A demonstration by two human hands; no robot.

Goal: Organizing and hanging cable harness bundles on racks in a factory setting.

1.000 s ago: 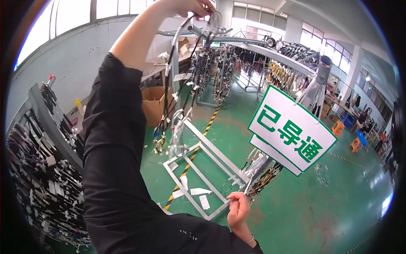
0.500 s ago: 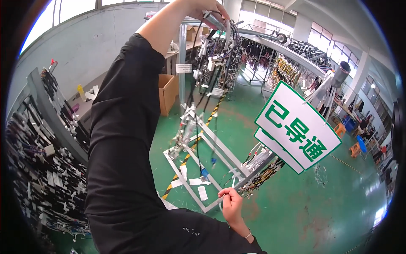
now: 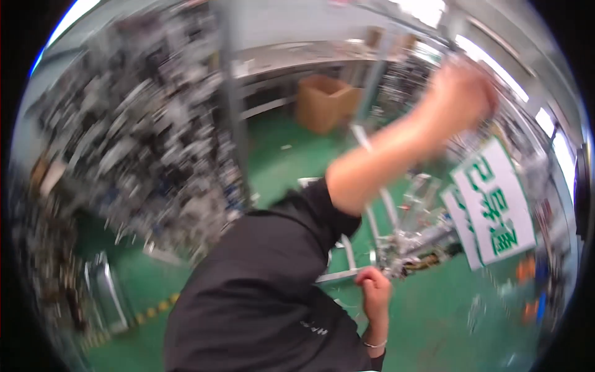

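Note:
My left hand (image 3: pixel 463 93) is raised at the upper right, close to the top rail of a metal rack. Motion smears its fingers, so what it holds, if anything, cannot be made out. Low in front of me, my right hand (image 3: pixel 375 294) is closed with curled fingers beside the rack's lower frame; anything inside it is hidden. White sign cards (image 3: pixel 493 198) with green print hang right of both hands. Between the hands, a blurred bunch of wire harnesses (image 3: pixel 427 254) lies about the lower frame (image 3: pixel 347 274).
Dense hanging harnesses (image 3: pixel 142 124) fill the left beside a grey post (image 3: pixel 232 93). An open cardboard box (image 3: pixel 325 102) stands under a long bench (image 3: pixel 285 59). Yellow-black tape (image 3: pixel 155 307) marks the green floor, near a metal frame (image 3: pixel 105 291). Orange stools (image 3: pixel 527 270) are at the far right.
The view has swung left, bringing the left-hand harnesses and box further in. My left hand has left the rack's top end tube and its strands; my right hand remains low and closed.

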